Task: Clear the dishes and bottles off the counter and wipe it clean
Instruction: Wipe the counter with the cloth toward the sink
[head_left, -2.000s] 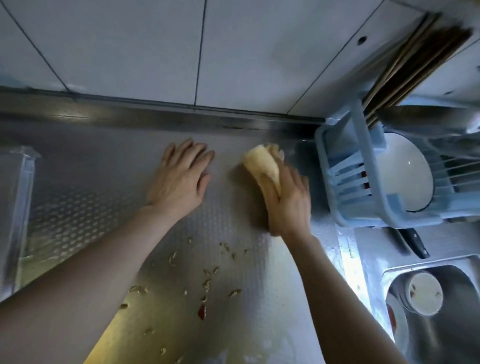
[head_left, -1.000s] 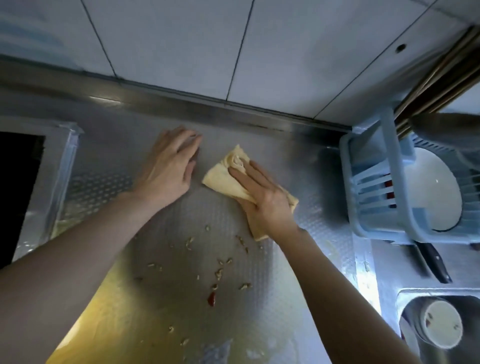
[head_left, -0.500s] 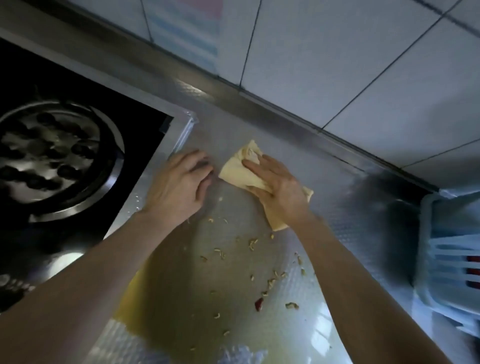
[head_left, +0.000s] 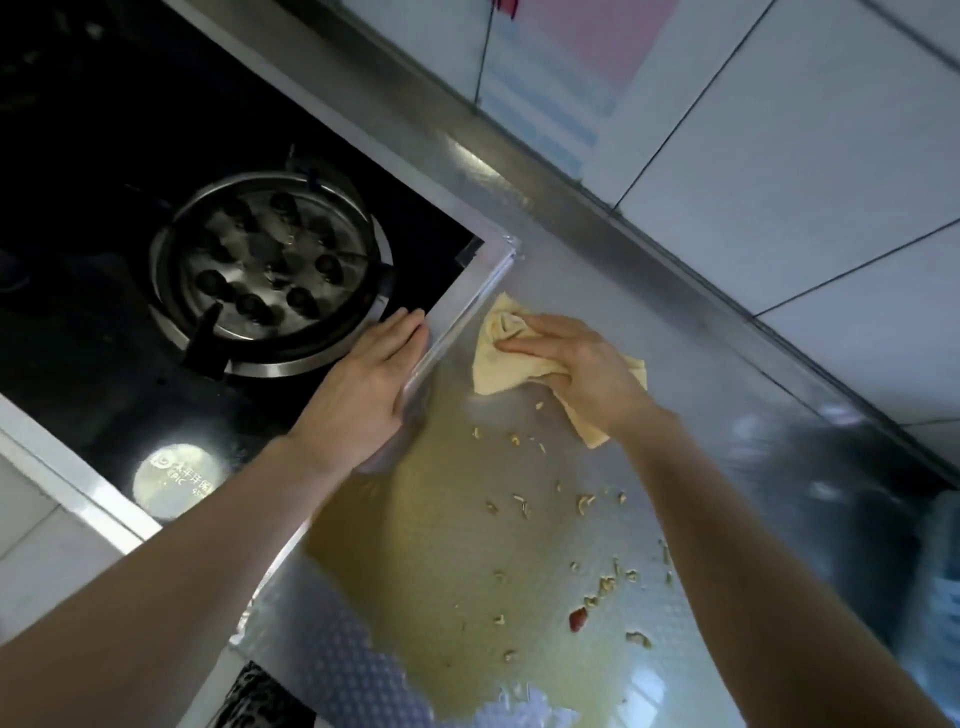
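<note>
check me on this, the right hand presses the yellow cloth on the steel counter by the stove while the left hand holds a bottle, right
Not quite. In the head view the left hand holds nothing; it lies flat across the stove edge. The right hand does press the yellow cloth on the steel counter.

2 bare forearms; no sleeves
</note>
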